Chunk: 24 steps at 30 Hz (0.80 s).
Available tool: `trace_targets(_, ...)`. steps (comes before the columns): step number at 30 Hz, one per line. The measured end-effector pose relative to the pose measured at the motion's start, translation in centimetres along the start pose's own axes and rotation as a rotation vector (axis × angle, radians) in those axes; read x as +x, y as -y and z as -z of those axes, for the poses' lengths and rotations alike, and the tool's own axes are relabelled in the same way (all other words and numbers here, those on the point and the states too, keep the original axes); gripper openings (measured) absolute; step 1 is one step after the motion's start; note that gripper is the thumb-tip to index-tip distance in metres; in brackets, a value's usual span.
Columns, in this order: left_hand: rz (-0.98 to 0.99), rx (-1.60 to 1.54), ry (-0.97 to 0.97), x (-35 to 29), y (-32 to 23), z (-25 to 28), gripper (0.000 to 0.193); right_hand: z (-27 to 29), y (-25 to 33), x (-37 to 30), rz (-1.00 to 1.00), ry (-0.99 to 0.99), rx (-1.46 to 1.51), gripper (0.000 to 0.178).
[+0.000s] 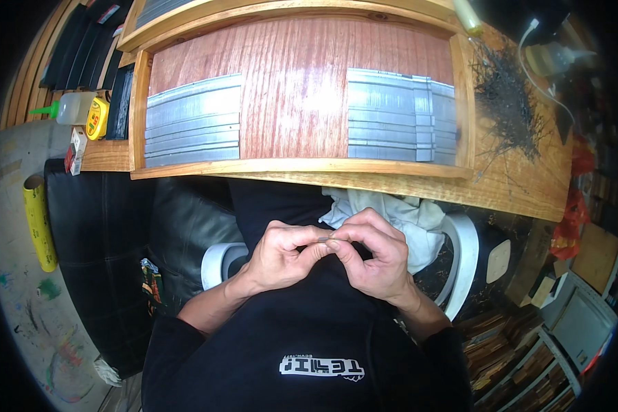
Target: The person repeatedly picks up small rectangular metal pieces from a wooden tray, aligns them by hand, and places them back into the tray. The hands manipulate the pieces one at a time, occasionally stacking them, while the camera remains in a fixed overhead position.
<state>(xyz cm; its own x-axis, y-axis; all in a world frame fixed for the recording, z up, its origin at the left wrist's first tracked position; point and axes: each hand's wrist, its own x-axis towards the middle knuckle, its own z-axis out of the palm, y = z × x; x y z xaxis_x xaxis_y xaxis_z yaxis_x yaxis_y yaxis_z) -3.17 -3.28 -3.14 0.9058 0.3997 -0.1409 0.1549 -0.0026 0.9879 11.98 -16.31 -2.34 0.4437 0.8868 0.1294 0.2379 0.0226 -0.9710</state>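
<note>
In front of my chest, my left hand [281,255] and my right hand [376,253] meet with thumbs and forefingers pinched together. Between the fingertips is a small, thin greyish piece [323,239]; most of it is covered, so its kind does not show. Beyond my hands lies a shallow wooden tray [302,166] with a reddish wood-grain bottom. It holds a left stack of flat grey strips [192,118] and a right stack of grey strips [391,118], with bare bottom between them.
Dark thin wire-like pieces [508,103] lie heaped right of the tray on the wooden table [539,182]. A green-tipped bottle [74,108] and yellow container [97,118] stand left. A light cloth [398,220] hangs by a white chair arm [463,254]. Black upholstery [93,240] is at left.
</note>
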Motion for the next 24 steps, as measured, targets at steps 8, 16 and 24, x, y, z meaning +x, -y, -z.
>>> trace_targets(8,-0.006,0.024,-0.012,0.0,0.1,-0.1,0.016,0.0,-0.1,0.2,0.022,0.001,-0.021,0.011)
trace_targets(16,0.017,-0.022,-0.025,-0.2,0.2,-0.2,0.016,-0.3,-0.1,0.0,0.018,-0.037,-0.022,0.012)
trace_targets(24,-0.073,-0.077,-0.252,0.6,-0.2,-0.2,0.015,7.7,5.1,1.8,0.072,-0.251,-0.299,0.007)
